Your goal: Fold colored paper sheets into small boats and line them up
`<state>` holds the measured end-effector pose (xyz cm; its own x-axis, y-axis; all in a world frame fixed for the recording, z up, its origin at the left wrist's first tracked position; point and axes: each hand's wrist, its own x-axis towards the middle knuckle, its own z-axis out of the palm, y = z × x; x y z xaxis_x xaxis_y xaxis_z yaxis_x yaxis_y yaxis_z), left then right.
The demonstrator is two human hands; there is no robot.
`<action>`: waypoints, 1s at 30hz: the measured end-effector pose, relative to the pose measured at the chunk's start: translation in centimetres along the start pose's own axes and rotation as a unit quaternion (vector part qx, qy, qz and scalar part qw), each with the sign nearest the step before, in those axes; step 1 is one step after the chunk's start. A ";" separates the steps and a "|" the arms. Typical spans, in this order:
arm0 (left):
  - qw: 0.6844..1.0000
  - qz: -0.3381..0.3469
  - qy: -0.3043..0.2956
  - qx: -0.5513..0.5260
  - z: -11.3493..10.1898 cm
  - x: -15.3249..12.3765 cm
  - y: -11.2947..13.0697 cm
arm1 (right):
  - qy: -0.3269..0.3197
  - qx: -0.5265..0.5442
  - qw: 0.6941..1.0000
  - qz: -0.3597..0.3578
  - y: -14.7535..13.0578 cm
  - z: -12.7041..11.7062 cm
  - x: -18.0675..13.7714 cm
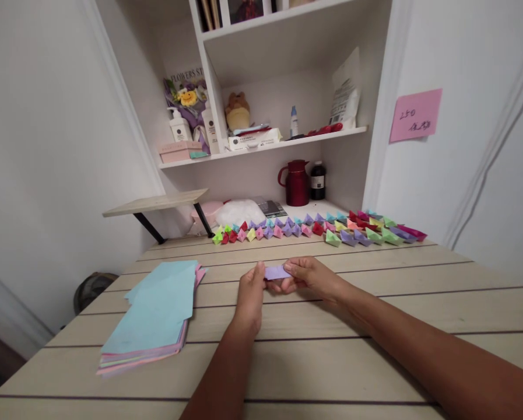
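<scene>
Between my two hands, a little above the slatted table point(331, 361), is a small folded piece of purple paper point(277, 272). My left hand point(251, 291) pinches its left end between thumb and fingers. With thumb on top and fingers curled beneath, my right hand point(305, 275) grips the right end. Beyond my hands stand rows of small folded paper boats point(287, 230) in many colours. To the left lies a stack of coloured paper sheets point(154, 309), light blue on top, with pink and purple edges showing below.
A small raised wooden shelf point(156, 202) on black legs stands at the table's back left. Behind the boats, a white shelf unit point(261, 147) holds a red jug point(297, 183), a dark bottle point(318, 181) and toiletries. A pink note point(416, 115) sticks to the right wall.
</scene>
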<state>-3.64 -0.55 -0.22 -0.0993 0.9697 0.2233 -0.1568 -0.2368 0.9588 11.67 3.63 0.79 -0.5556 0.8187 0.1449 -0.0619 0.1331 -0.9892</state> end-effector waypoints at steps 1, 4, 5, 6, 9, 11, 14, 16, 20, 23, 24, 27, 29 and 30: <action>1.000 0.000 -0.002 0.003 0.0 0.0 0.0 | 0.006 -0.013 1.000 -0.003 0.2 0.0 0.1; 0.998 0.005 0.004 0.057 -0.1 0.1 -0.1 | 0.034 -0.071 0.997 -0.017 0.6 -0.2 0.4; 0.996 0.009 0.010 0.089 -0.1 0.1 -0.1 | 0.045 -0.095 0.994 -0.025 0.7 -0.4 0.5; 0.993 0.014 0.016 0.119 -0.1 0.1 -0.2 | 0.055 -0.120 0.991 -0.035 0.8 -0.7 0.6; 0.983 0.022 0.018 0.183 -0.1 0.1 -0.7 | 0.076 -0.197 0.975 -0.064 1.0 -1.9 0.9; 0.975 0.027 0.017 0.219 0.0 0.2 -1.2 | 0.083 -0.242 0.964 -0.076 1.2 -2.6 0.9; 0.959 0.038 0.014 0.282 0.1 0.2 -1.7 | 0.091 -0.294 0.948 -0.085 1.5 -3.4 1.0; 0.949 0.044 0.007 0.312 0.0 0.2 -1.8 | 0.096 -0.313 0.940 -0.090 1.8 -3.7 1.1; 0.933 0.062 -0.022 0.355 -0.3 0.1 -1.7 | 0.100 -0.329 0.934 -0.093 2.2 -4.1 1.2; 0.905 0.096 -0.050 0.412 -0.5 0.0 -1.5 | 0.102 -0.332 0.933 -0.093 2.3 -4.2 1.2; 0.897 0.106 -0.055 0.426 -0.5 -0.1 -1.4 | 0.102 -0.332 0.933 -0.094 2.2 -4.2 1.2; 0.881 0.127 -0.068 0.450 -0.5 -0.3 -1.0 | 0.100 -0.331 0.933 -0.096 2.1 -4.1 1.2; 0.871 0.139 -0.081 0.464 -0.4 -0.4 -0.7 | 0.098 -0.328 0.934 -0.098 1.9 -3.9 1.1; 0.868 0.142 -0.086 0.468 -0.4 -0.4 -0.7 | 0.096 -0.326 0.935 -0.099 1.8 -3.8 1.1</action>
<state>-3.86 -0.82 -1.00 0.1580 0.8943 0.4186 0.7249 -0.3929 0.5658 14.06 6.87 -0.76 -0.4241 0.8191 0.3862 0.4057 0.5531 -0.7276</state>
